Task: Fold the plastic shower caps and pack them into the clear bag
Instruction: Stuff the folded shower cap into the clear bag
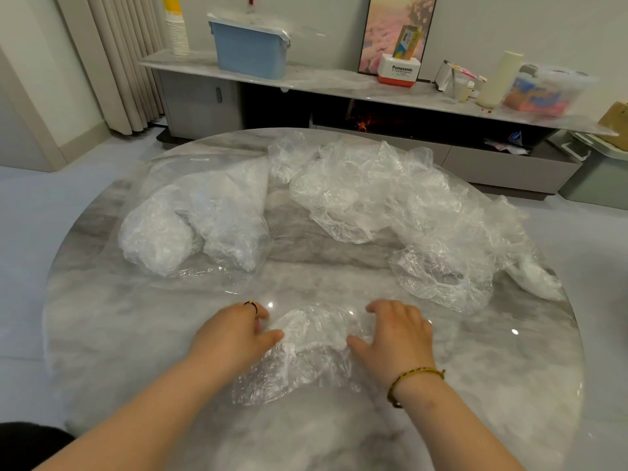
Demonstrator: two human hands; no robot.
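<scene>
Fingers (390,309) spread, left hand (238,329), right hand (397,338) pressing cap (312,334)

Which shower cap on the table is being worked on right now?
The shower cap between the left hand and right hand, both touching it; the pile behind lies untouched.

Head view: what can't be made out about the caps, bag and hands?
Head view throughout:
- Loose caps: count; clear films overlap in one heap.
- Bag: number of caps inside; wrinkled film blurs them.
- Cap: fold state; left hand and right hand cover its ends.
- Left hand's grip: fingertips curl out of sight.
</scene>
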